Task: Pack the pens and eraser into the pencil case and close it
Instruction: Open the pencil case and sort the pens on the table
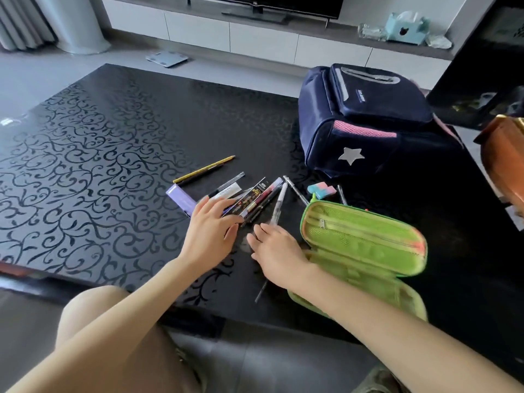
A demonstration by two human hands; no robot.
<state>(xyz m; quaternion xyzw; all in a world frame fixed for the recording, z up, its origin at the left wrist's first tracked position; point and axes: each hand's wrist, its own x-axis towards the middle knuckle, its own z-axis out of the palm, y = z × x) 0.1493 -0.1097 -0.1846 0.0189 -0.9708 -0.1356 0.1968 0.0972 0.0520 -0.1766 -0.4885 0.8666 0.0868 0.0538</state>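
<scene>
The black table (pixel 113 137) with its scroll pattern carries everything. The green pencil case (pixel 365 239) lies open near the table's front edge, lid swung back, with its mesh pocket and inner zip showing. No pens can be seen inside it.

A navy backpack (pixel 368 117) with a silver star lies on its side behind the pencil case.

The left hand (pixel 211 231) is to the left of the case, palm down. Its fingers are straight and spread flat, pressing on a bundle of pens (pixel 255 199) and a printed card packet, not curled round anything.

The right hand (pixel 279 252) lies between the left hand and the case, just beside the case's left edge. It is also palm down, with fingers loose and spread on the table, gripping nothing that shows.

A purple box (pixel 180 198) sits farther left of the case, partly under the left hand. A yellow pencil (pixel 204 169) lies farthest from the case, beyond the box.

A clear white pen (pixel 279 204) points from the right fingertips away toward the backpack. A silver pen (pixel 296 190) slants just beside the case's back left corner. A thin dark pen (pixel 261 292) sticks out from under the right wrist, left of the case's front half.

The eraser (pixel 321 190), pink and blue, sits on the table just behind the case, outside it.
</scene>
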